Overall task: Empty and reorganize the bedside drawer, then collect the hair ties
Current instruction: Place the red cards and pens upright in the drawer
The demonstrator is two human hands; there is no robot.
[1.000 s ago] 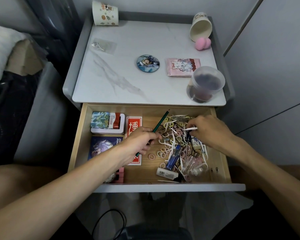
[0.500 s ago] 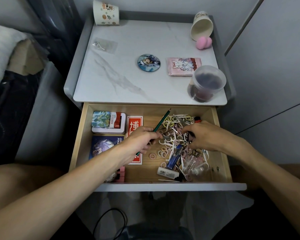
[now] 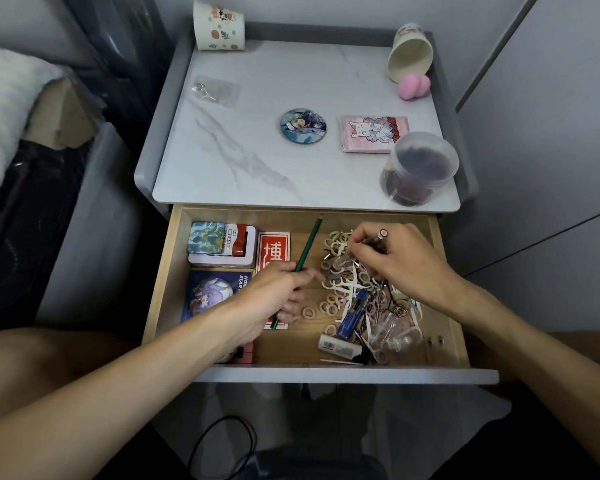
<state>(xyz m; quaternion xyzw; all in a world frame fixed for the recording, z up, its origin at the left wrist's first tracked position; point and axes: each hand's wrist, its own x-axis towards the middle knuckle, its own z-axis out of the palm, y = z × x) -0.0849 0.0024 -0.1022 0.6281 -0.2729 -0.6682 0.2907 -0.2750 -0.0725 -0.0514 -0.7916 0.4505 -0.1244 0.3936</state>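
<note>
White marbled counter (image 3: 257,161) sits above the open wooden drawer (image 3: 172,271). Inside it, the left hand (image 3: 271,296) curls its fingers round a green pencil (image 3: 309,244) over a red card (image 3: 274,247). The right hand (image 3: 402,265) pinches a slim dark stick (image 3: 376,239) between thumb and fingers above the hair ties (image 3: 328,308), which are heaped in the drawer's right half.

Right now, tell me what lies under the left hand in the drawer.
The left hand grips a green pencil over a red card, much of which it covers. A pink object under the forearm is mostly hidden.
</note>
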